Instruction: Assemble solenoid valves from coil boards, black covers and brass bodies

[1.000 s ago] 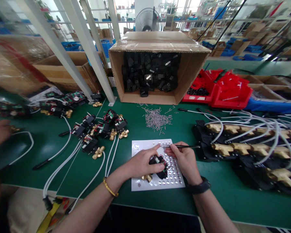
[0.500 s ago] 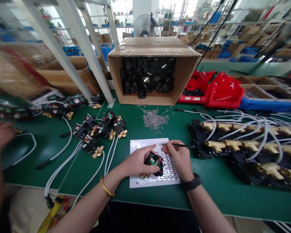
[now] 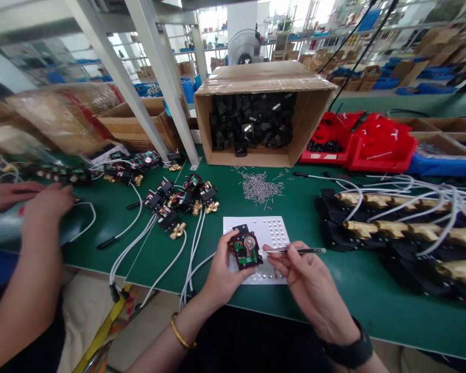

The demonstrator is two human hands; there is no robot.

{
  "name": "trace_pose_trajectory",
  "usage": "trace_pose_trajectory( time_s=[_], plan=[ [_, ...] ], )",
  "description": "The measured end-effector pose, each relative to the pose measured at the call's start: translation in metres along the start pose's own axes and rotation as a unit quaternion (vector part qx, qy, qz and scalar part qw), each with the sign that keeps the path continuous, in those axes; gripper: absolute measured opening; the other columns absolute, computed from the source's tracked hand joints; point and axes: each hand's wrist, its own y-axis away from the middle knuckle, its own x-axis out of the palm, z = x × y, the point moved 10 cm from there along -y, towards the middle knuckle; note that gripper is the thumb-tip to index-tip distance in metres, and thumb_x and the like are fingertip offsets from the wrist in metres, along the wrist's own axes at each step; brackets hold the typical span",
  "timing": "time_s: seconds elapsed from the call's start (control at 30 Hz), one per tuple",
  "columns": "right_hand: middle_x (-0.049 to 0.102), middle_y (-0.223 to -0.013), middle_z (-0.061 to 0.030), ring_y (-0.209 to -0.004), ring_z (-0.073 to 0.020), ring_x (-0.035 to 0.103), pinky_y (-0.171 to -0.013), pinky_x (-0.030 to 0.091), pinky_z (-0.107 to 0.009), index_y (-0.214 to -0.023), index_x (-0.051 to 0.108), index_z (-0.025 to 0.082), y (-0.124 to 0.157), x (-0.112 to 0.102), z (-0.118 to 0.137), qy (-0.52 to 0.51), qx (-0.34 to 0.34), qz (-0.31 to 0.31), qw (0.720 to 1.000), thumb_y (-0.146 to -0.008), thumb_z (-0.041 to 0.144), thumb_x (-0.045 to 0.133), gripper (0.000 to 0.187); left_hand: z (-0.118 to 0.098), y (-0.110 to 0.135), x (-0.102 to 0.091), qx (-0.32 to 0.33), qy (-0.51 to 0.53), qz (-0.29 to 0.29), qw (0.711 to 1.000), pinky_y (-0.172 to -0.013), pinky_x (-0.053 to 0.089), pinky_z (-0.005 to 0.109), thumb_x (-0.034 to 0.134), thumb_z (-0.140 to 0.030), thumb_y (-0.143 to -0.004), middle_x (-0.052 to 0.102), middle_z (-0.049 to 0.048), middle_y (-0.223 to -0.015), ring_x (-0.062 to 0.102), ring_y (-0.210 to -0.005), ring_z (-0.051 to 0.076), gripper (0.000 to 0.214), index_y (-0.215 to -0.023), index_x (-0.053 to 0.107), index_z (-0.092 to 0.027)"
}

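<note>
Gripped between the thumb and fingers of my left hand (image 3: 220,277) is a black housing (image 3: 245,249), its open face turned up. A green circuit board, red wires and a round metallic disc show inside. Pinched in my right hand (image 3: 310,277) is a pair of thin metal tweezers (image 3: 308,251). Their tips are at the right edge of the housing, where a tiny silvery piece shows; whether they touch the housing I cannot tell. Below both hands lies a white sheet (image 3: 233,221) bearing rows of small shiny round dots (image 3: 276,228).
Loose pins (image 3: 262,187) lie in front of a cardboard box (image 3: 314,119) of black parts. Wired brass-fitted units (image 3: 178,199) sit left; black units with brass tees (image 3: 396,229) sit right. Red bins (image 3: 384,145) stand behind. A co-worker's hands (image 3: 48,199) work at far left.
My left hand has turned the housing so its open face shows more. The tweezers have moved from the sheet's dots to the housing's edge. The view has shifted left, showing more of the co-worker.
</note>
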Motion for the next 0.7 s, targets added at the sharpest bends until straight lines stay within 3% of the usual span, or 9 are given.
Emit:
trace_pose_trajectory(
  time_s=[0.1,0.33,0.7],
  plan=[
    [0.071,-0.084,-0.0074,-0.082,-0.0187,0.066,-0.084,0.050,-0.033,-0.069,0.057,0.019,0.0133,0.0098,-0.0045,0.009,-0.029,-0.012,0.999,-0.067,0.033,0.075,0.023,0.0016,0.0038,0.0027,0.001,-0.003,-0.001,1.000,-0.110,0.026,0.042,0.074,-0.017,-0.066,0.039,0.0081,-0.135,0.038,-0.126,0.025,0.076,-0.128,0.031,-0.024],
    [0.070,-0.088,-0.0075,-0.089,-0.0236,0.064,-0.085,0.049,-0.039,-0.072,0.061,0.020,0.0125,0.0041,-0.0078,0.062,-0.064,-0.052,0.995,-0.064,0.037,0.076,0.024,0.0022,0.0038,0.0006,0.005,-0.029,-0.013,0.999,-0.109,0.027,0.045,0.076,-0.019,-0.063,0.043,0.0090,-0.132,0.040,-0.125,0.027,0.074,-0.125,0.035,-0.023],
    [0.069,-0.078,-0.0036,-0.081,-0.0177,0.064,-0.077,0.050,-0.029,-0.070,0.061,0.019,0.0066,0.0060,0.0009,0.089,-0.060,-0.037,0.994,-0.063,0.034,0.078,0.023,-0.0034,0.0024,0.0004,0.009,-0.044,-0.007,0.999,-0.106,0.032,0.042,0.077,-0.018,-0.064,0.044,0.0065,-0.130,0.043,-0.122,0.025,0.072,-0.124,0.037,-0.026]
  ],
)
